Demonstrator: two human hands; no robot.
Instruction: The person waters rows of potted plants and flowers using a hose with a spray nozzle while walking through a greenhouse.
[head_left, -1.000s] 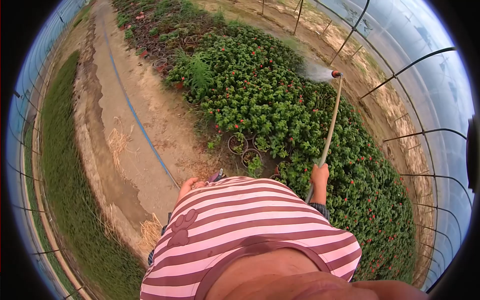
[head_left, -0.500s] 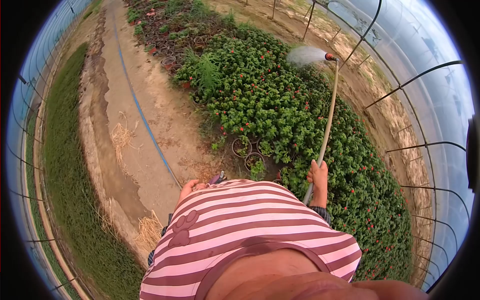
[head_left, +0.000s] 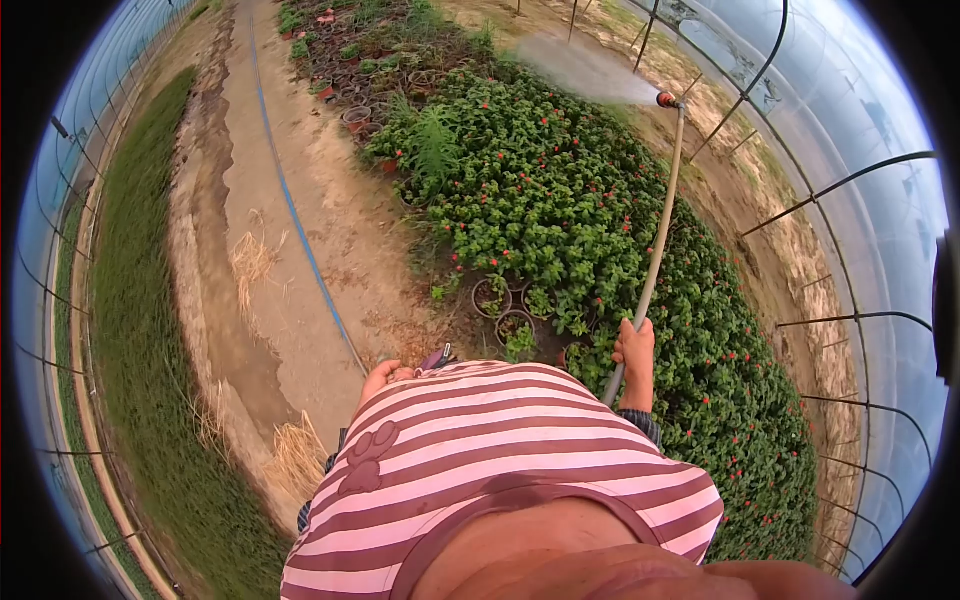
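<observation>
My right hand [head_left: 634, 352] is wrapped round a long beige watering wand [head_left: 664, 225], which slants up and away over the potted plants. At its far tip a red-and-black spray nozzle [head_left: 667, 100] throws a fan of water [head_left: 590, 72] to the left. My left hand [head_left: 385, 375] is low by my waist, its fingers curled and partly hidden behind the striped shirt [head_left: 500, 420]. The blue hose [head_left: 290, 205] runs along the path up to that hand, which looks closed on it. Leafy plants with red flowers [head_left: 560, 200] fill the bed under the wand.
Several small pots [head_left: 515, 328] stand at the bed's near edge. Sparser pots [head_left: 357, 118] lie farther up. A dirt path [head_left: 380, 270] with dry straw [head_left: 298, 455] runs on the left beside a green strip [head_left: 150, 350]. Metal hoops [head_left: 850, 185] and plastic sheeting curve along the right.
The view has shifted slightly, so the bed and path sit farther right and mostly lower. The water spray now reaches farther left and looks wider. Both hands keep nearly the same place.
</observation>
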